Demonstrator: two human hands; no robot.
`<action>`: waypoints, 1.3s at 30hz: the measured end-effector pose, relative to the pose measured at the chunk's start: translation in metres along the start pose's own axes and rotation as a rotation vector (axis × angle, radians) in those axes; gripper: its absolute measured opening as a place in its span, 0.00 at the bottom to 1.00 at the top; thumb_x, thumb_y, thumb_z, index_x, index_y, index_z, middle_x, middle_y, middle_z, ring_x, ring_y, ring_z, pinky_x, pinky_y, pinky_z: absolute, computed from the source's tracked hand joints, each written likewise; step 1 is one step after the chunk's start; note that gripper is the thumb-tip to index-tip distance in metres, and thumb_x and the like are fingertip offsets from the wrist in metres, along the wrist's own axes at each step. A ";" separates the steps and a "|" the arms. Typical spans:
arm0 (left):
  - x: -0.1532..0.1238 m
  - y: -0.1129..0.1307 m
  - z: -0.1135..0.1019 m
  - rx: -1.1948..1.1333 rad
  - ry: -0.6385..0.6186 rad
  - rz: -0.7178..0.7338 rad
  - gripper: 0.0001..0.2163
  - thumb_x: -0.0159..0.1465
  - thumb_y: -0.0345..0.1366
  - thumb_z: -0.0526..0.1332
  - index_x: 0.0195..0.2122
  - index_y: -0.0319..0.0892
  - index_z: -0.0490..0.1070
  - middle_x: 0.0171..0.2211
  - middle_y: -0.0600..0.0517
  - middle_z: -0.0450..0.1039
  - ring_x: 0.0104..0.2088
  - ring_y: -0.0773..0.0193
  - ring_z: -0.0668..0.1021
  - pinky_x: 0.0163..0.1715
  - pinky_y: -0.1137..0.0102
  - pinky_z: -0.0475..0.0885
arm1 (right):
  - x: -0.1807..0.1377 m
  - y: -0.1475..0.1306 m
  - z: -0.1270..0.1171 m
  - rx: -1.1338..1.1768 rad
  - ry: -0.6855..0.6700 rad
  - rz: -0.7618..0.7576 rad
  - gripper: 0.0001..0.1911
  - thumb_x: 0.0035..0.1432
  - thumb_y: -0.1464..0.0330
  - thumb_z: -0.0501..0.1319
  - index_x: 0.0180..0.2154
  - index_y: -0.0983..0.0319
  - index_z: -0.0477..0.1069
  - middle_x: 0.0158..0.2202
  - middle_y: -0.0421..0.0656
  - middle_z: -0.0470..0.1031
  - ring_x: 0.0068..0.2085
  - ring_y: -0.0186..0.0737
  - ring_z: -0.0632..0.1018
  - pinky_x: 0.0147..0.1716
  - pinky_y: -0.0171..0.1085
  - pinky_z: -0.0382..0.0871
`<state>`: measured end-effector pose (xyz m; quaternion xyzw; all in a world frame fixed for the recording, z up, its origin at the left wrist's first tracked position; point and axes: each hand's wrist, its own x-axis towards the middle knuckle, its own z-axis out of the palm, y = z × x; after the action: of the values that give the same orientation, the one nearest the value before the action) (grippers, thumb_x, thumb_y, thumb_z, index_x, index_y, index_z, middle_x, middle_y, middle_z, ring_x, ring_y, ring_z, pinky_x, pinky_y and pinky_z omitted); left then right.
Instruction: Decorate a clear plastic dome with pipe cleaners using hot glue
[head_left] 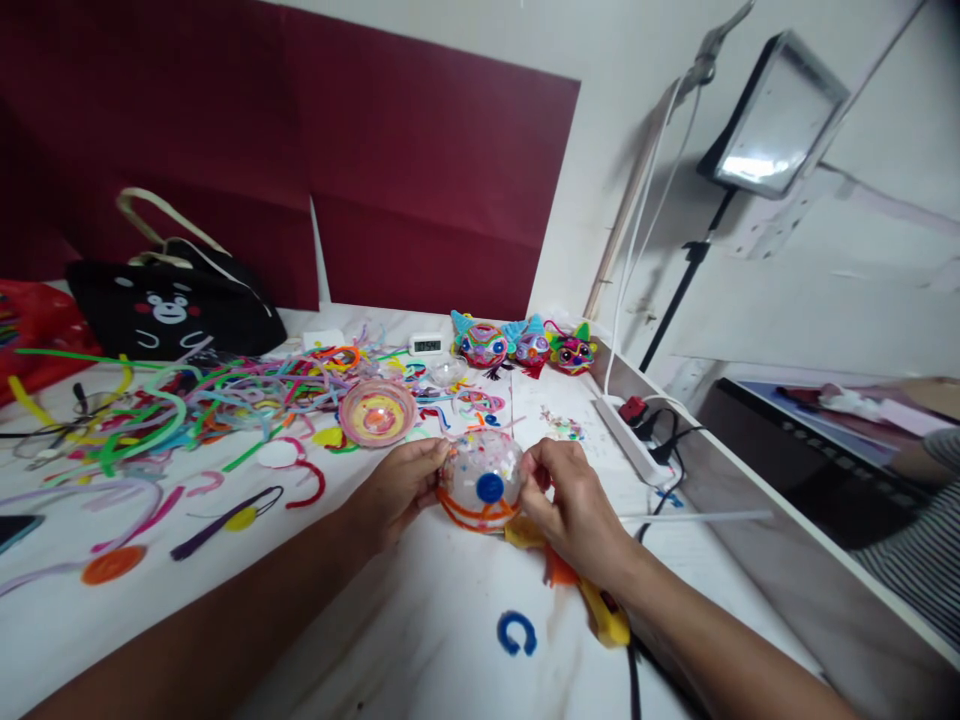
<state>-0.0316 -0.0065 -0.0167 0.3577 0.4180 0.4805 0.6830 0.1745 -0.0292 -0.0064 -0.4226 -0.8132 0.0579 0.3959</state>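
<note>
A clear plastic half-ball, speckled with colour and bearing a blue round spot and orange pipe-cleaner trim, is held just above the white table. My left hand grips its left side with the fingers curled round it. On its right side my right hand pinches the rim. Under my right wrist lies a yellow glue gun with an orange part. A blue curled pipe-cleaner piece lies on the table near me.
Several loose coloured pipe cleaners cover the table's left. A pink-rimmed decorated half-ball sits behind. Three finished cat-faced balls stand at the back beside a small clock. A black bag, a power strip, and another person's striped sleeve at right.
</note>
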 end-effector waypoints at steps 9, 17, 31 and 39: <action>-0.002 0.003 0.001 -0.021 -0.012 -0.045 0.08 0.59 0.32 0.65 0.26 0.37 0.69 0.21 0.54 0.69 0.21 0.72 0.71 0.23 0.78 0.68 | 0.007 0.002 -0.004 -0.218 0.183 -0.466 0.08 0.55 0.79 0.54 0.32 0.60 0.60 0.26 0.38 0.67 0.28 0.36 0.68 0.39 0.44 0.61; -0.002 0.003 -0.003 0.011 -0.059 -0.049 0.10 0.61 0.32 0.63 0.23 0.37 0.68 0.19 0.55 0.67 0.19 0.74 0.69 0.19 0.80 0.64 | 0.007 0.003 -0.008 -0.290 0.186 -0.592 0.11 0.52 0.80 0.55 0.33 0.60 0.60 0.25 0.38 0.68 0.27 0.36 0.67 0.39 0.44 0.62; 0.003 0.006 -0.004 -0.001 0.020 -0.038 0.11 0.64 0.30 0.59 0.24 0.37 0.66 0.17 0.56 0.65 0.15 0.76 0.64 0.13 0.82 0.54 | 0.004 0.009 -0.005 -0.264 0.154 -0.425 0.04 0.61 0.75 0.56 0.37 0.61 0.65 0.30 0.40 0.74 0.32 0.37 0.73 0.51 0.48 0.60; 0.000 0.004 0.003 0.019 0.063 -0.031 0.10 0.62 0.31 0.60 0.23 0.37 0.66 0.18 0.55 0.65 0.15 0.76 0.62 0.13 0.82 0.52 | 0.001 0.004 -0.004 -0.576 0.128 -0.555 0.08 0.64 0.76 0.54 0.34 0.64 0.70 0.25 0.41 0.70 0.29 0.39 0.66 0.45 0.47 0.60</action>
<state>-0.0303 -0.0053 -0.0115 0.3425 0.4492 0.4768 0.6735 0.1796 -0.0269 -0.0050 -0.2834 -0.8530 -0.3080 0.3118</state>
